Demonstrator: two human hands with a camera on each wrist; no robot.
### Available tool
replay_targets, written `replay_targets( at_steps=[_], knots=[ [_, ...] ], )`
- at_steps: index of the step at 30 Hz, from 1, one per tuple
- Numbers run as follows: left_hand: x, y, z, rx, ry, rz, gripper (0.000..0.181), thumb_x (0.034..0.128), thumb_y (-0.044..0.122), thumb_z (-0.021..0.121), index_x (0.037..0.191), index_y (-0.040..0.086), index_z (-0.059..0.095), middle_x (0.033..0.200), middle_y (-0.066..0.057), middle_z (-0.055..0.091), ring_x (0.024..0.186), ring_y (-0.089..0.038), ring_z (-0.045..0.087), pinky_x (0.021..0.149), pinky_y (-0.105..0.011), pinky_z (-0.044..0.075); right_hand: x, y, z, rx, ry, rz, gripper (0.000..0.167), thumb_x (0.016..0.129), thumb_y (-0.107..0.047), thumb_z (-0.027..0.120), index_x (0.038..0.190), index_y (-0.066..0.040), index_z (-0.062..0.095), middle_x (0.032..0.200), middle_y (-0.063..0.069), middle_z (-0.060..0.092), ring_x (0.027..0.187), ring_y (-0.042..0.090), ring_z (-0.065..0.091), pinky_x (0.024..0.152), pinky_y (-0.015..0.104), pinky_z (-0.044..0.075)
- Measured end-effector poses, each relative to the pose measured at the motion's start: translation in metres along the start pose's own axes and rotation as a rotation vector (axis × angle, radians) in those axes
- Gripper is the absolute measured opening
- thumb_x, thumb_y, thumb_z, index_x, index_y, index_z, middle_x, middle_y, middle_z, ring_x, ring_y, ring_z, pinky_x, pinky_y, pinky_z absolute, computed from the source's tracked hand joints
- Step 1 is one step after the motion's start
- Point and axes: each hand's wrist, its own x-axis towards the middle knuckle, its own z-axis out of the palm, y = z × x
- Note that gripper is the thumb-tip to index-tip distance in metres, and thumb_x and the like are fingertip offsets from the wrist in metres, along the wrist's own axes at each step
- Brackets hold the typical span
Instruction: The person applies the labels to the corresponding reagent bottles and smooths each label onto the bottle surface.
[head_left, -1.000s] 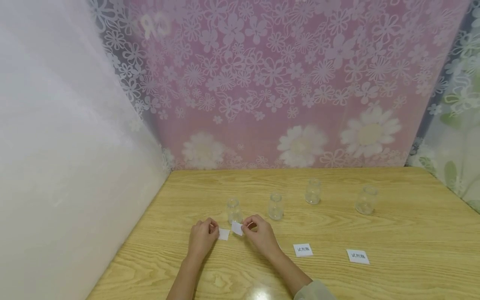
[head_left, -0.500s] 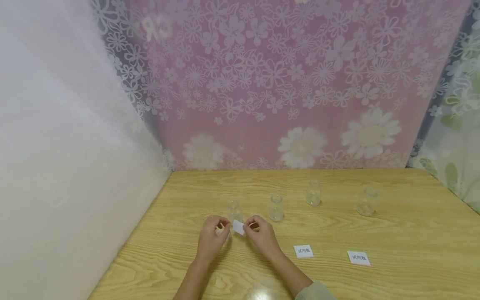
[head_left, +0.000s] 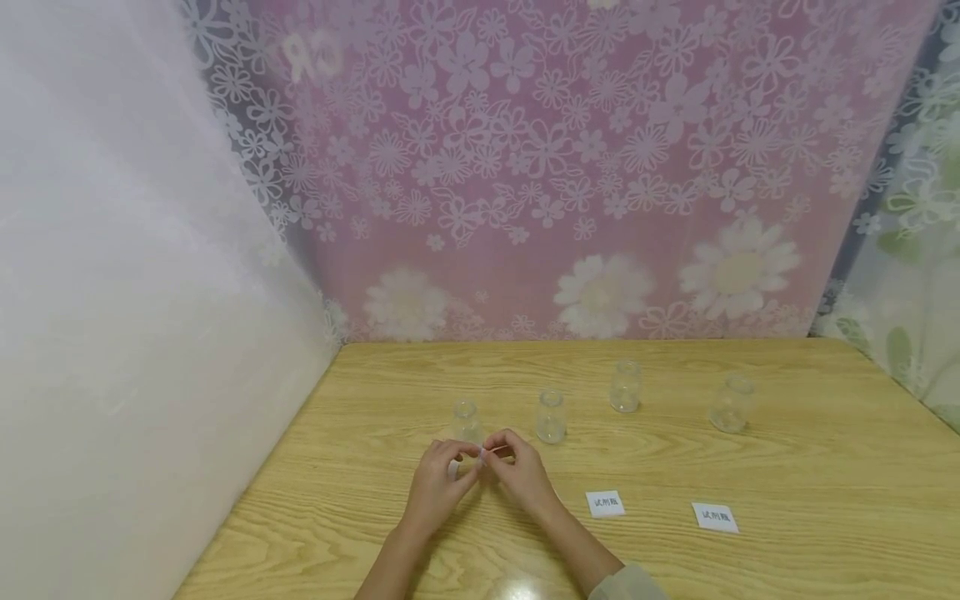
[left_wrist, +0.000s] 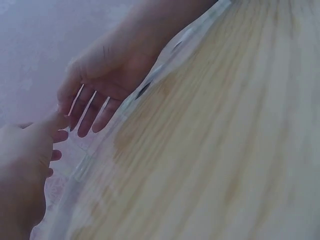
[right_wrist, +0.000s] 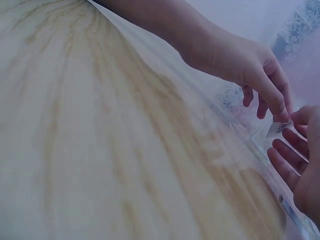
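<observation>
Both hands meet in the head view, in front of the leftmost glass jar [head_left: 466, 419]. My right hand [head_left: 521, 477] pinches a small white paper label by its edge. My left hand [head_left: 437, 487] has thumb and forefinger on the label's other edge. Only a sliver of the label shows in the head view. In the right wrist view, the label [right_wrist: 276, 129] shows dark print between the fingertips. Another small white piece [head_left: 453, 469] is partly visible through the gap in my left hand. The left wrist view shows the fingertips touching, with the label hidden.
A second jar [head_left: 551, 418], a third jar [head_left: 626, 387] and a wider jar [head_left: 731, 404] stand upright on the wooden table [head_left: 300, 500]. Two printed labels, a nearer-centre label [head_left: 604, 503] and a right label [head_left: 715, 517], lie flat. Flowered curtain [head_left: 480, 167] hangs behind.
My left hand has moved right from beside the white piece and now meets my right hand at the label. The label has turned nearly edge-on. My right hand has barely moved.
</observation>
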Motion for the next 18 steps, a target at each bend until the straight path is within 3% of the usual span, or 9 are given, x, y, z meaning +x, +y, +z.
replay_targets(
  at_steps=[6,12,13,18],
  knots=[
    [0.0,0.0,0.0,-0.06,0.046,-0.03,0.016,0.0807,0.016,0.072,0.096,0.017,0.066,0.093,0.01,0.061,0.082,-0.012,0.051,0.065,-0.029,0.046,-0.002,-0.008,-0.001,0.06,-0.061,0.029,0.016,0.092,-0.005,0.055,0.1,0.009,0.052,0.1,0.018,0.054,0.089,0.034,0.054,0.066,0.045,0.052],
    [0.0,0.001,0.0,-0.122,0.088,-0.031,0.019,0.0791,0.008,0.072,0.096,0.014,0.065,0.091,0.007,0.062,0.08,-0.013,0.052,0.067,-0.03,0.046,0.0,-0.003,-0.001,0.11,-0.064,0.046,0.022,0.094,-0.01,0.053,0.107,0.008,0.051,0.102,0.017,0.054,0.094,0.035,0.052,0.072,0.049,0.05],
    [0.001,0.002,0.0,-0.147,0.091,-0.027,0.019,0.0792,0.006,0.072,0.096,0.012,0.065,0.091,0.005,0.062,0.079,-0.014,0.052,0.066,-0.03,0.046,0.001,0.001,-0.001,0.113,-0.048,0.045,0.022,0.095,-0.01,0.052,0.108,0.008,0.05,0.103,0.018,0.054,0.094,0.035,0.051,0.072,0.048,0.05],
    [0.005,0.023,-0.013,-0.382,0.055,-0.143,0.015,0.0835,-0.001,0.064,0.098,0.0,0.063,0.093,-0.008,0.062,0.082,-0.022,0.053,0.07,-0.033,0.045,0.009,0.028,0.002,0.062,0.056,0.04,0.021,0.093,-0.01,0.055,0.106,0.006,0.056,0.102,0.017,0.058,0.092,0.029,0.053,0.07,0.039,0.051]
  ],
)
